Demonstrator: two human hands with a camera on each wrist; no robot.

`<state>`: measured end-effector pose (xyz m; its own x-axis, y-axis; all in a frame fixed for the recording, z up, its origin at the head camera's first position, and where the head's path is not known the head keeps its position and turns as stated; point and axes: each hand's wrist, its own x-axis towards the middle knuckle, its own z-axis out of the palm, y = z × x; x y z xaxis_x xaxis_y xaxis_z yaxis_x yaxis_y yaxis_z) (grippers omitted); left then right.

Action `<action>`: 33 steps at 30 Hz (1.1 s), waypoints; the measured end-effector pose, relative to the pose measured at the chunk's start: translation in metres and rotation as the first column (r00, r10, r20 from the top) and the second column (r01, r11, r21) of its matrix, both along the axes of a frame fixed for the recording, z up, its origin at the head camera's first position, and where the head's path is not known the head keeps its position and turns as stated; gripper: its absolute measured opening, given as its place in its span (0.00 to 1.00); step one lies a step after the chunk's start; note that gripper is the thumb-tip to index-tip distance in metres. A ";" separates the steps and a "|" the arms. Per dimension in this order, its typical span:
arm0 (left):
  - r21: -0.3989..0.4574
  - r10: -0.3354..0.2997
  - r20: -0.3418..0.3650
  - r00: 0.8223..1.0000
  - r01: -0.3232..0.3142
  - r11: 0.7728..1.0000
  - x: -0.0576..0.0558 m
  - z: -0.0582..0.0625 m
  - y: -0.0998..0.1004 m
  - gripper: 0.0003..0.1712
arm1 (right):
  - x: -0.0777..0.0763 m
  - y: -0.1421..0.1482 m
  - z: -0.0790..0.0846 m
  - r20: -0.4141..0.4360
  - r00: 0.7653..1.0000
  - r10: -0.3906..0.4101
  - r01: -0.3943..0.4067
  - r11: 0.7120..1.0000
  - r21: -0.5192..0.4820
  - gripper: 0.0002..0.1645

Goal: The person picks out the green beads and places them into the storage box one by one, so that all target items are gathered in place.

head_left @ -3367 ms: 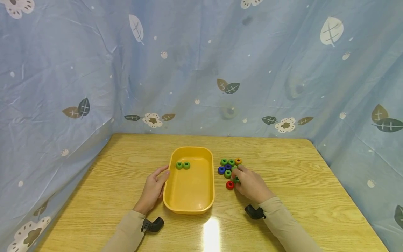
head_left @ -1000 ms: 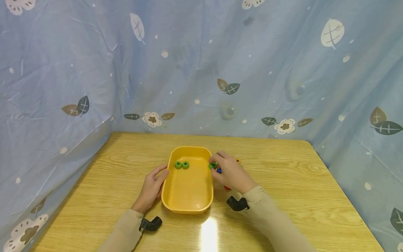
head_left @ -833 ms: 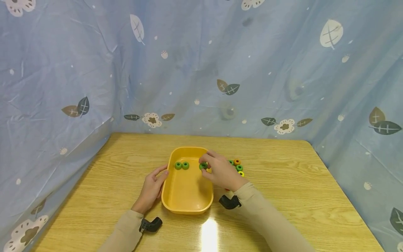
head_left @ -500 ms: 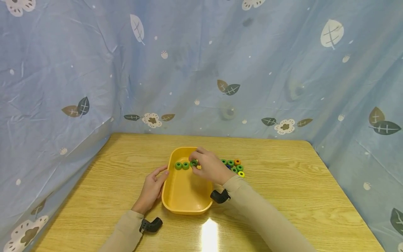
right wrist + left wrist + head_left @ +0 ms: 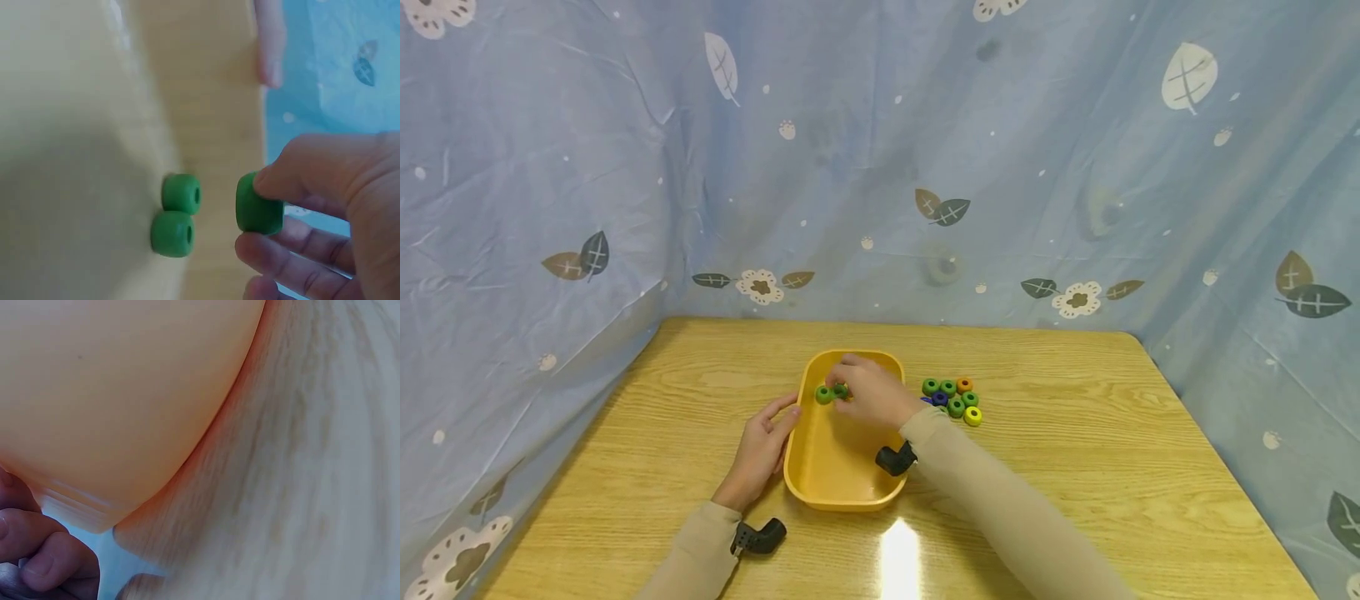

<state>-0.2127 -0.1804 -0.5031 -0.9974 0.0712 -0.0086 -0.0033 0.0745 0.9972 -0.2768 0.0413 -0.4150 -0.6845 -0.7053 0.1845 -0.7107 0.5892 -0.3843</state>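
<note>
My right hand is inside the yellow tray, near its far left part. Thumb and fingers pinch a green bead, a short barrel shape. Beside it, two more green beads lie on the tray floor, an upper bead and a lower bead, with holes facing sideways in the right wrist view. In the head view the held bead overlaps one of them, while the left bead shows. My left hand holds the tray's left side, thumb at the rim; curled fingers show in the left wrist view.
Right of the tray, several beads lie grouped on the wooden table: green beads, a dark blue bead, an orange bead and a yellow bead. My right sleeve crosses the tray's right rim. A patterned curtain surrounds the table.
My right hand has left the bead group, crossed the tray's right rim and moved left with a green bead to the two in the tray. The left hand stays at the tray.
</note>
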 end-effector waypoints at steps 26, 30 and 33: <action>0.016 -0.022 -0.031 0.999 0.022 1.000 -0.002 -0.003 -0.001 0.28 | -0.012 -0.036 -0.021 0.028 0.999 0.024 -0.029 0.983 0.182 0.10; 0.025 -0.017 -0.025 1.000 0.018 1.000 -0.001 -0.003 -0.001 0.28 | -0.013 -0.037 -0.022 0.025 0.999 0.027 -0.031 0.983 0.183 0.09; 0.028 -0.013 -0.015 1.000 0.013 1.000 -0.001 -0.002 -0.001 0.28 | -0.013 -0.038 -0.024 0.020 0.999 0.030 -0.033 0.982 0.184 0.08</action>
<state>-0.2139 -0.1816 -0.5051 -0.9964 0.0843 0.0084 0.0124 0.0466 0.9988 -0.2900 0.0037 -0.4386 -0.6632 -0.7475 0.0380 -0.7244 0.6282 -0.2838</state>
